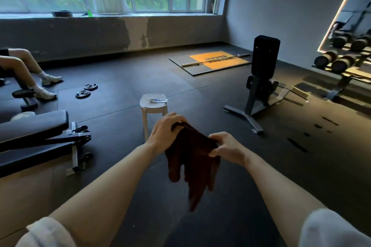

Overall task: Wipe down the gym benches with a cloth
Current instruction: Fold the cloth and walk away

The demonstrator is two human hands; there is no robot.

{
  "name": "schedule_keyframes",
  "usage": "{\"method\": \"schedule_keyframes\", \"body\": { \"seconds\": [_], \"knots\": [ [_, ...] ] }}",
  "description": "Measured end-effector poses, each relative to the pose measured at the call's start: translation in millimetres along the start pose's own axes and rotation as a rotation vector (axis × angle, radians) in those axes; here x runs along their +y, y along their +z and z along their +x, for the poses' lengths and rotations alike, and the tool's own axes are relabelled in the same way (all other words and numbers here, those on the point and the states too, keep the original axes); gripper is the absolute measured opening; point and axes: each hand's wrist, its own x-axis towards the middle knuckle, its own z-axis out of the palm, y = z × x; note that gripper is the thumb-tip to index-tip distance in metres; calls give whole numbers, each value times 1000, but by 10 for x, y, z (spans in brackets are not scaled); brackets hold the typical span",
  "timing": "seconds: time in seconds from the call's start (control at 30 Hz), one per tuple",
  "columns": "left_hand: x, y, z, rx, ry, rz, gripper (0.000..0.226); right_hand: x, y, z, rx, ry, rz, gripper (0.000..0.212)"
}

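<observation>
Between your two raised hands hangs the dark cloth (192, 158): your left hand (164, 132) grips its top edge, your right hand (226, 148) pinches its side, well apart from the bench (34, 126) at left.

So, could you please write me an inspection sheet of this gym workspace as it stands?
Surface: dark rubber floor, dark patches at right.
Job's things: brown cloth held in the air; bench at left; upright bench at right.
Clutter: white stool, two weight plates, barbell.
Grippers: left hand and right hand each grip the cloth's top edge.
Cables: nothing seen.
Surroundings: windows, dumbbell rack, another person's legs.
</observation>
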Motion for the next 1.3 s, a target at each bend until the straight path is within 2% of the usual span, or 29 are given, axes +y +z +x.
{"method": "schedule_keyframes", "body": {
  "seconds": [0.13, 0.3, 0.4, 0.47, 0.6, 0.67, 0.93, 1.13, 1.3],
  "knots": [
    [-620, -103, 378, 41, -133, 83, 17, 84, -118, 847, -21, -35, 10, 28],
    [-1294, -94, 1054, 47, -235, 140, 17, 376, -253, 2203, -98, -154, -283, 4],
    [-1684, -91, 1500, 67, -361, 152, 18, 434, -380, 2952, -145, -188, -405, 14],
    [-1934, -116, 1740, 71, -433, 152, 17, 452, -468, 3421, -120, -210, -474, 18],
    [-2407, -169, 2147, 111, -574, 116, 4, 447, -559, 4337, 10, -256, -558, 11],
    [-2705, -140, 2339, 143, -624, 119, 5, 505, -539, 4786, 33, -224, -591, 15],
    [-4436, 15, 3205, 79, -700, 45, 9, 835, -259, 6563, 13, -22, -280, 20],
    [-5515, 30, 3874, 58, -792, 54, 24, 754, -145, 7805, -35, 51, -323, 25],
    [-6192, -147, 4480, 109, -784, 164, 17, 561, -99, 8865, 40, 7, -319, 27]
  ]
}}
